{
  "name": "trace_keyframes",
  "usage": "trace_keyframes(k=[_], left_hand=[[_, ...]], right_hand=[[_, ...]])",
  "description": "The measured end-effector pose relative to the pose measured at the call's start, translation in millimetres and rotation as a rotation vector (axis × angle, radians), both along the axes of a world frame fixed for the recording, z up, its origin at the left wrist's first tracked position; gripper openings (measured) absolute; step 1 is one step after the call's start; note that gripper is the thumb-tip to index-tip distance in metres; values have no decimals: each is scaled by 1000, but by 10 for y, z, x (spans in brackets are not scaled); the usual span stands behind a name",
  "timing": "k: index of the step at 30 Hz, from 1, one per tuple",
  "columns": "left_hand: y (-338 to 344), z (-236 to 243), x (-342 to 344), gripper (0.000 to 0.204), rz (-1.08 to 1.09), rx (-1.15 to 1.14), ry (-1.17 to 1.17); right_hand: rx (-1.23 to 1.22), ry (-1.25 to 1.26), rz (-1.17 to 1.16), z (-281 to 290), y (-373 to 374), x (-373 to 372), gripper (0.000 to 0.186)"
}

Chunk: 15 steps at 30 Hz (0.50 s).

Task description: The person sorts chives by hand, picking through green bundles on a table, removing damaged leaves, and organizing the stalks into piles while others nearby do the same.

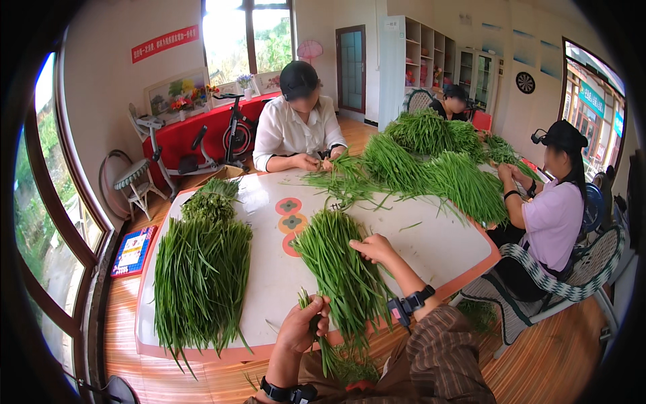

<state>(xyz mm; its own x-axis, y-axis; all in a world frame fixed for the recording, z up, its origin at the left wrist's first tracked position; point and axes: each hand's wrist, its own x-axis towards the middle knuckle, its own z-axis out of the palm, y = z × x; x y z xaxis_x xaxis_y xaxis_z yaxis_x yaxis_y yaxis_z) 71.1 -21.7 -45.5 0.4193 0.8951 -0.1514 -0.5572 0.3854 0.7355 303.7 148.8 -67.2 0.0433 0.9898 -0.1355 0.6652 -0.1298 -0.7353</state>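
Observation:
My left hand (pixel 304 324) is closed around a small bunch of garlic chives (pixel 328 355) near the table's front edge. The short ends stick up above the fist, and the long green leaves hang down below it. My right hand (pixel 374 249) reaches to the right side of a loose chive pile (pixel 340 266), its thumb and fingers pinched on leaves there. To the left lies a larger, neatly laid chive pile (pixel 202 273), its leaves pointing toward me. Neither hand touches that one.
The white table (pixel 269 202) has a pink border and round fruit pictures. A big chive heap (pixel 431 161) covers its far right. Across from me a person in white (pixel 299 131) handles chives; another in pink (pixel 552 209) sits at the right. A chair (pixel 579 269) stands by the right corner.

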Motion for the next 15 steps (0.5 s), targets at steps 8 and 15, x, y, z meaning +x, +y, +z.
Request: trace_keyframes(k=[8, 15], left_hand=[[39, -104, -193, 20, 81, -24, -47], [65, -73, -117, 22, 57, -27, -57]], right_hand=[[386, -39, -56, -209, 57, 50, 24], [196, 675, -83, 196, -364, 370, 22]])
